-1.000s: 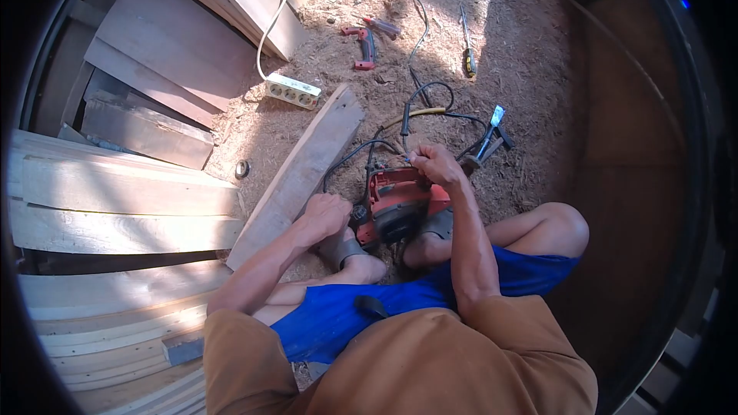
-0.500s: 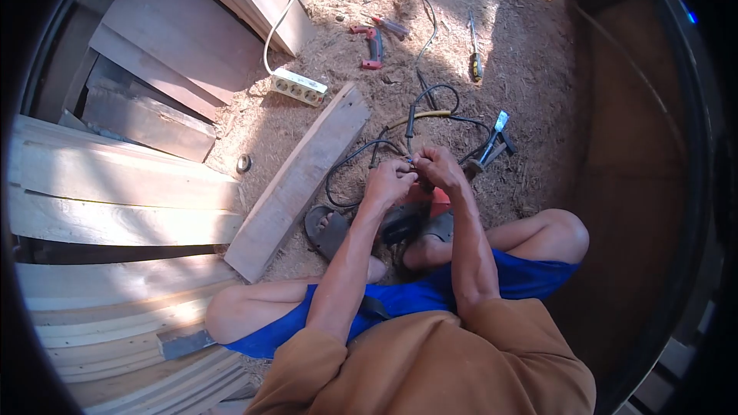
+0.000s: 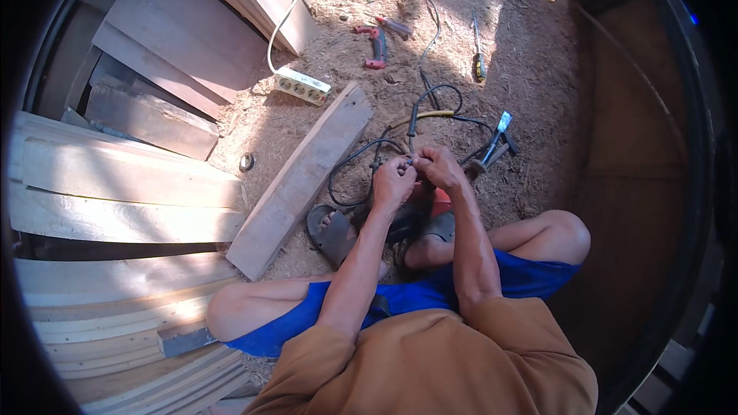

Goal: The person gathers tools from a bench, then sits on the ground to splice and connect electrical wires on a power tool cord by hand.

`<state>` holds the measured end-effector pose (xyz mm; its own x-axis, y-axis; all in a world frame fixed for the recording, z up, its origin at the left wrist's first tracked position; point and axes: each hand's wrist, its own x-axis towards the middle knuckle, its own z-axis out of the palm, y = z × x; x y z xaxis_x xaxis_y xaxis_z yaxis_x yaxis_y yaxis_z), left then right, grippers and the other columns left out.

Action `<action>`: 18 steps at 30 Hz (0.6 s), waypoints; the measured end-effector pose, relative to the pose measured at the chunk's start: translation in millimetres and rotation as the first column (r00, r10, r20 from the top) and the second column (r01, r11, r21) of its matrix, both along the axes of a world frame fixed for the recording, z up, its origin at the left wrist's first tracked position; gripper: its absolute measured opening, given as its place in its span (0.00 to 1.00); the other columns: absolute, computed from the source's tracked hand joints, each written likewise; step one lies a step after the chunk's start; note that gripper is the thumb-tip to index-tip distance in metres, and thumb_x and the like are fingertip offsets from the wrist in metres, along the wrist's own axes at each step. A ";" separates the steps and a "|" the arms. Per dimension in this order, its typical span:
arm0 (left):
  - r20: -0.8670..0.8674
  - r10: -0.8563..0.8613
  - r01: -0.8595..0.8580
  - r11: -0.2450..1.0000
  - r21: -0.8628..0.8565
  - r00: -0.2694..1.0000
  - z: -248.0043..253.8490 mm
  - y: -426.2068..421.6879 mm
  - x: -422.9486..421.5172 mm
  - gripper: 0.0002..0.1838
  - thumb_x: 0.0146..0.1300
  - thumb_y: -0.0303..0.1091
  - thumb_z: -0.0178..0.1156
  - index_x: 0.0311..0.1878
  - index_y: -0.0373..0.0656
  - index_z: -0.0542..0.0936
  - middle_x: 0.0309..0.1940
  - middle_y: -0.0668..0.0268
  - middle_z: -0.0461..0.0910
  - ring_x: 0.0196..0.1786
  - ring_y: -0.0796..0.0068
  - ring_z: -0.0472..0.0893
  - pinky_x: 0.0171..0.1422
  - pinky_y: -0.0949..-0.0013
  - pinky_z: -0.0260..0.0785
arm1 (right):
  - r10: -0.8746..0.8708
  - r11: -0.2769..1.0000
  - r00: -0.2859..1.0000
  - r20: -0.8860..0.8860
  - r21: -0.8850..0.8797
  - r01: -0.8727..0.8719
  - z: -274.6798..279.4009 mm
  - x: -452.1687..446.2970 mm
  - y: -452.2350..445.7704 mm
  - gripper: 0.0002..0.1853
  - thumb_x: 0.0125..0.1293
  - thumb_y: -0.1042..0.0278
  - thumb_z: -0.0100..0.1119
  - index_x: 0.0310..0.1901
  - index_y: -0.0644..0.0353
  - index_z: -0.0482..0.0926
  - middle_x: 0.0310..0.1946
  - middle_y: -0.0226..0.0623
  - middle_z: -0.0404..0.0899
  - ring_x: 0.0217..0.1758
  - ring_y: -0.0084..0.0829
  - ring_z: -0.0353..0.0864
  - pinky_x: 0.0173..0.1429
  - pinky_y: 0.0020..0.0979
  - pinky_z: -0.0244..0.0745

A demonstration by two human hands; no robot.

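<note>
My left hand (image 3: 393,182) and my right hand (image 3: 438,167) meet over the ground between my feet, fingers pinched together. Between the fingertips is the wire end of a black cable (image 3: 413,119), with a small bluish bit; its detail is too small to make out. Below the hands sits a red and black power tool (image 3: 440,201), partly hidden by my hands and forearms. The cable loops on the ground just beyond, beside a yellow length of cord (image 3: 430,114). To the right of my right hand lies a tool with a shiny blade (image 3: 502,122).
A wooden beam (image 3: 301,177) lies left of my feet. Farther off are a power strip (image 3: 303,86), a red and black handle part (image 3: 376,48), a red-handled tool (image 3: 394,27) and a screwdriver (image 3: 479,65). Stacked boards (image 3: 127,180) line the left; a dark wooden panel (image 3: 630,184) stands right.
My left hand has shifted slightly right and its fingers have curled in more. My right hand stays nearly in place at the wire end. The view has moved a little.
</note>
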<state>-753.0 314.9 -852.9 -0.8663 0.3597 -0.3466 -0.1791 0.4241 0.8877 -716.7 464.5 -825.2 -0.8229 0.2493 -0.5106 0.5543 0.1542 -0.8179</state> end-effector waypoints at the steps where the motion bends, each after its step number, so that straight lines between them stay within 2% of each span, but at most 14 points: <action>1: -0.002 -0.018 0.018 0.999 -0.041 1.000 1.1 -0.4 -1.4 0.09 0.63 0.36 0.64 0.36 0.39 0.84 0.25 0.65 0.83 0.28 0.76 0.79 0.34 0.67 0.71 | -0.011 1.000 1.000 -0.006 0.001 0.011 -1.5 -0.2 -1.0 0.10 0.73 0.67 0.60 0.36 0.64 0.83 0.26 0.28 0.81 0.28 0.19 0.75 0.32 0.29 0.72; 3: -0.002 -0.055 0.054 0.991 -0.121 0.998 3.4 -0.6 -3.7 0.13 0.61 0.41 0.63 0.37 0.41 0.84 0.27 0.57 0.85 0.33 0.60 0.85 0.42 0.58 0.76 | -0.037 0.996 0.999 -0.018 0.076 0.038 -7.3 -0.7 -3.8 0.10 0.71 0.65 0.62 0.37 0.64 0.84 0.25 0.32 0.82 0.29 0.23 0.76 0.35 0.33 0.73; 6: 0.000 -0.052 0.052 0.994 -0.097 0.999 5.6 -1.9 -3.6 0.13 0.61 0.42 0.61 0.36 0.40 0.82 0.29 0.55 0.84 0.34 0.55 0.85 0.44 0.56 0.76 | -0.065 0.994 0.998 -0.017 0.090 0.066 -15.2 1.4 -3.2 0.10 0.70 0.65 0.62 0.38 0.65 0.84 0.26 0.37 0.82 0.31 0.26 0.78 0.38 0.37 0.74; 9: -0.033 -0.033 0.030 0.996 -0.086 0.999 4.8 -2.1 -2.3 0.13 0.59 0.41 0.63 0.38 0.40 0.82 0.31 0.55 0.85 0.35 0.56 0.85 0.45 0.55 0.76 | -0.064 0.993 0.997 -0.049 0.096 0.068 -20.6 1.8 -3.2 0.10 0.70 0.66 0.61 0.38 0.65 0.83 0.28 0.39 0.83 0.32 0.27 0.78 0.40 0.38 0.74; 12: -0.033 -0.038 0.036 0.997 -0.064 0.999 7.5 -1.2 1.7 0.10 0.63 0.36 0.64 0.41 0.40 0.82 0.31 0.58 0.86 0.34 0.65 0.86 0.43 0.60 0.78 | -0.052 0.995 0.996 -0.078 0.085 0.059 -24.8 3.9 -1.9 0.10 0.70 0.66 0.61 0.38 0.65 0.83 0.29 0.40 0.84 0.33 0.28 0.79 0.41 0.37 0.75; 13: 0.077 0.013 -0.021 0.994 0.104 0.997 10.7 0.1 2.9 0.08 0.65 0.34 0.63 0.42 0.39 0.82 0.32 0.60 0.86 0.34 0.69 0.85 0.41 0.63 0.78 | -0.049 0.996 0.995 -0.085 0.075 0.055 -24.5 4.1 -1.6 0.10 0.70 0.66 0.61 0.39 0.65 0.82 0.29 0.40 0.84 0.34 0.28 0.79 0.41 0.37 0.75; 15: 0.309 0.055 -0.183 0.898 0.401 0.950 15.2 2.9 5.1 0.06 0.69 0.29 0.62 0.44 0.39 0.81 0.33 0.62 0.86 0.35 0.76 0.85 0.38 0.69 0.79 | -0.019 0.997 0.994 -0.104 0.076 0.027 -20.7 5.0 -1.3 0.09 0.74 0.67 0.59 0.38 0.64 0.81 0.27 0.33 0.80 0.29 0.23 0.76 0.33 0.32 0.73; 16: 0.285 0.032 -0.147 0.908 0.392 0.958 16.3 2.3 3.2 0.05 0.70 0.28 0.61 0.45 0.38 0.81 0.34 0.63 0.86 0.34 0.78 0.84 0.37 0.71 0.79 | -0.003 0.997 0.994 -0.112 0.076 0.011 -17.2 5.1 -1.8 0.09 0.75 0.68 0.58 0.38 0.64 0.80 0.27 0.29 0.78 0.27 0.20 0.75 0.30 0.29 0.72; 18: 0.240 -0.016 -0.077 0.926 0.370 0.971 13.5 -1.1 -4.0 0.05 0.73 0.26 0.58 0.48 0.37 0.80 0.36 0.63 0.86 0.34 0.81 0.84 0.35 0.74 0.80 | 0.005 0.998 0.995 -0.098 0.067 0.002 -13.0 4.0 -3.0 0.09 0.75 0.68 0.58 0.38 0.64 0.80 0.27 0.29 0.78 0.27 0.20 0.75 0.30 0.29 0.72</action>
